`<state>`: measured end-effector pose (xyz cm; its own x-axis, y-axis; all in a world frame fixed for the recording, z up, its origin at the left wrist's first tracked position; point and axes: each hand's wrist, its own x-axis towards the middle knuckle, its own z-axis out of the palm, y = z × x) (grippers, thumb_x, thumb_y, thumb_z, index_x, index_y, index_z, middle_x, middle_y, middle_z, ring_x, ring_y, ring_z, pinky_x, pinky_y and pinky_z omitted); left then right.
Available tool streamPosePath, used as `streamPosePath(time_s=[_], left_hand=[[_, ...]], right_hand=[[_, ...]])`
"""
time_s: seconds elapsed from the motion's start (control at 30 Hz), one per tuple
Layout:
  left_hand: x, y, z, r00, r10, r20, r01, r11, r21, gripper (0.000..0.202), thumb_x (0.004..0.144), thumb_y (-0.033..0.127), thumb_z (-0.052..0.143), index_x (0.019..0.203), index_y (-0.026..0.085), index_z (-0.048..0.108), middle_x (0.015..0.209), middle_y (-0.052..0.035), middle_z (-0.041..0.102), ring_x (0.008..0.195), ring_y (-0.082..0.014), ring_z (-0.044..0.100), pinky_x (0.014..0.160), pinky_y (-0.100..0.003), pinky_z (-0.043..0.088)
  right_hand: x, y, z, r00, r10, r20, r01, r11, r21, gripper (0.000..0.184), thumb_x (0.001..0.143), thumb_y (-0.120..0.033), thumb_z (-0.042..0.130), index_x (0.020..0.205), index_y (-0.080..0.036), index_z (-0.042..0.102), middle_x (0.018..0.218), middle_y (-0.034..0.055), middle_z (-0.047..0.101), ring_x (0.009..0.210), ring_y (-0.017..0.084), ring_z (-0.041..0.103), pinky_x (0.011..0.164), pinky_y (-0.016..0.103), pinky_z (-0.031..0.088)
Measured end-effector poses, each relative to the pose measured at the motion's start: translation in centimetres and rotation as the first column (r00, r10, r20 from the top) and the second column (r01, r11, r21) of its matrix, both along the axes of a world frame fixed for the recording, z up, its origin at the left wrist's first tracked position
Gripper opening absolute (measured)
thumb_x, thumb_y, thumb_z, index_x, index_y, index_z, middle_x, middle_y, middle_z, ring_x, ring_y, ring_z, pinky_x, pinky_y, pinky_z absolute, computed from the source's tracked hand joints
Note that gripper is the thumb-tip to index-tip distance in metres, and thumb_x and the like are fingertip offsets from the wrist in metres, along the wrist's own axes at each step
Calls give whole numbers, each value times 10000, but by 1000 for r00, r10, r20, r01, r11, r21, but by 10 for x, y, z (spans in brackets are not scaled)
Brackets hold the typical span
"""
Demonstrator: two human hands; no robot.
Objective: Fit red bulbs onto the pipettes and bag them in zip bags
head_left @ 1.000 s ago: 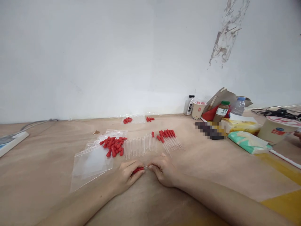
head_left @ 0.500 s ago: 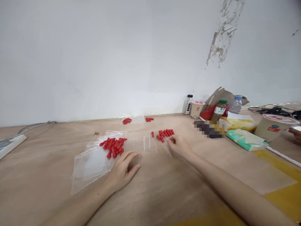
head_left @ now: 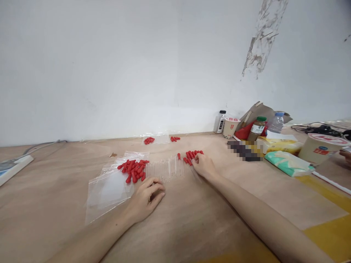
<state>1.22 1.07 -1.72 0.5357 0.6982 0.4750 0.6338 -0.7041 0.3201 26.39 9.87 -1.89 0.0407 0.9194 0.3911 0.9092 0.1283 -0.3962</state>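
Observation:
My left hand [head_left: 146,199] rests on the table with fingers curled and the thumb apart, holding nothing. Just beyond its fingertips lies a row of clear thin tubes [head_left: 159,170]. To its left is a pile of red rubber bulbs [head_left: 133,170], partly on clear zip bags [head_left: 109,188]. My right hand [head_left: 204,166] is closed at the droppers with red bulbs [head_left: 193,154], its fingertips pinched at one dropper; the fingers hide part of it. One red bulb [head_left: 179,156] sits at the top of a tube in the row.
Small groups of red bulbs [head_left: 148,140] lie near the wall, some on a clear bag. To the right stand a paper cup [head_left: 230,128], bottles [head_left: 257,128], a tissue pack [head_left: 287,163] and a large cup [head_left: 319,149]. Another person's hand [head_left: 346,155] shows at the right edge.
My right hand has shifted slightly up and left, with its fingertips now nearer the red bulbs. My left fingers have curled in a little. The view has moved slightly.

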Motion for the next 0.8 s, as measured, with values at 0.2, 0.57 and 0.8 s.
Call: streamPosePath(time_s=[0.2, 0.57, 0.8], left_hand=[[-1, 1, -1, 998, 44, -37, -42, 998, 52, 120, 831, 229, 491, 814, 212, 609, 904, -38, 581, 839, -182, 533, 770, -335, 400], [-1, 2, -1, 996, 66, -63, -62, 995, 74, 128, 836, 242, 487, 809, 213, 608, 908, -39, 583, 865, -194, 504, 781, -355, 357], [-4, 4, -2, 959, 279, -58, -258, 937, 237, 146, 800, 286, 521, 707, 220, 613, 875, -39, 583, 877, -220, 488, 752, -371, 300]], right_hand=[[6, -15, 25, 968, 251, -18, -251, 958, -140, 189, 662, -340, 640, 666, -178, 543, 676, -1, 595, 624, 119, 511, 524, 212, 299], [-15, -15, 25, 979, 203, 7, -197, 959, -205, 145, 701, -313, 555, 639, -200, 622, 709, 22, 646, 711, 159, 580, 593, 237, 362], [-40, 4, 30, 998, 23, 62, 5, 912, -409, 195, 705, -315, 526, 782, -177, 641, 820, 98, 662, 778, 237, 617, 609, 297, 415]])
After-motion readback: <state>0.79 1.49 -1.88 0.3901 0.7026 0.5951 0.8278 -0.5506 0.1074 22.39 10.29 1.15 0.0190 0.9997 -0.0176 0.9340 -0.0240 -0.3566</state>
